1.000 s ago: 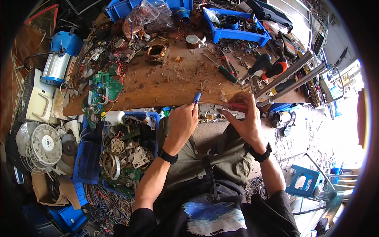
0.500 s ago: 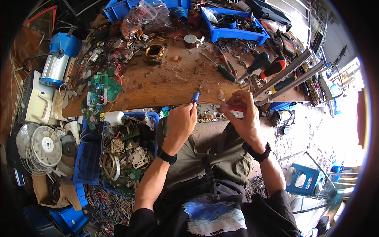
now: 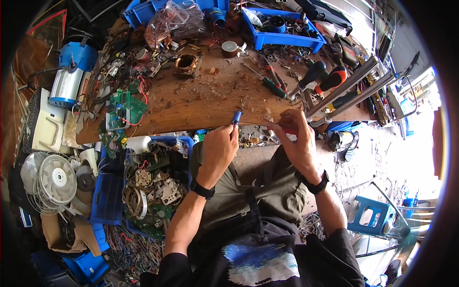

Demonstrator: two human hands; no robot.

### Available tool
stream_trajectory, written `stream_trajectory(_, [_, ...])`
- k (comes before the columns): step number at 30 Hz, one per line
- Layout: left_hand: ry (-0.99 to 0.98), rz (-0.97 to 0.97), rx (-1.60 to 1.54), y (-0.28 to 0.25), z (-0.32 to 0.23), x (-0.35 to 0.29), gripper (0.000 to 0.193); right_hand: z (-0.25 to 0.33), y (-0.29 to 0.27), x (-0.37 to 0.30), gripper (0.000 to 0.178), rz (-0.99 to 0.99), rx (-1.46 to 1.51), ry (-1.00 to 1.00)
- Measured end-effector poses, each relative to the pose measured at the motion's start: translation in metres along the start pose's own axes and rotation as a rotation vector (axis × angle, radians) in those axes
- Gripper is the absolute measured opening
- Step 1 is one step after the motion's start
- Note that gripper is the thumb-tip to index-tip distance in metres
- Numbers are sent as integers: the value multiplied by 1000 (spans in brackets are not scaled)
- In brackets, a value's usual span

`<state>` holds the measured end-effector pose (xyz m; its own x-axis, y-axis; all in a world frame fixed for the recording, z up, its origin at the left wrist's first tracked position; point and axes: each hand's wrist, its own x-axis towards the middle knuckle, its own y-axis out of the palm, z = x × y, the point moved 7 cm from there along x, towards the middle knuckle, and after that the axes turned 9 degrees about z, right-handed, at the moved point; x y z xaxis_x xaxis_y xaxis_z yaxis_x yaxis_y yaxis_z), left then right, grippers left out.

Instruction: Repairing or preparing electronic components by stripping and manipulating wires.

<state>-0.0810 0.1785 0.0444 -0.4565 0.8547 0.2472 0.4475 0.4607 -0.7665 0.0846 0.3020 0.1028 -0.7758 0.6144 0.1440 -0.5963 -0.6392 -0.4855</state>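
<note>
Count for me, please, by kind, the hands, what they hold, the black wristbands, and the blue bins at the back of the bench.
Left hand and right hand: 2
Red-handled tool: 1
Blue cylindrical part: 1
Left wristband and right wristband: 2
Back-left blue bin and back-right blue bin: 2
Total: 8

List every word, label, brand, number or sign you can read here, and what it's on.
None can be read.
Shirt print: blue and white, no legible words.
Green circuit board: any markings too small.
Blue part in the left hand: too small to tell.
Red-handled tool in the right hand: nothing legible.
</note>
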Motion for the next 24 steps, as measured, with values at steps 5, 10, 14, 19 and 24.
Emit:
stream_trajectory(5, [-9, 34, 43, 1, 0, 0, 27, 13, -3, -3, 41, -24, 0, -190])
stream_trajectory(10, [9, 20, 63, 0, -3, 1, 27, 11, -3, -1, 38, -12, -34, -114])
stream_trajectory(14, [-17, 20, 26, -1, -1, 1, 29, 19, -4, -1, 32, -10, 25, -196])
stream_trajectory(19, [-83, 92, -126, 8, 8, -4, 32, 23, -11, -5, 28, -53, -11, -200])
stream_trajectory(24, [-327, 144, -878, 31, 32, -13, 34, 27, -19, -8, 26, -84, 14, -219])
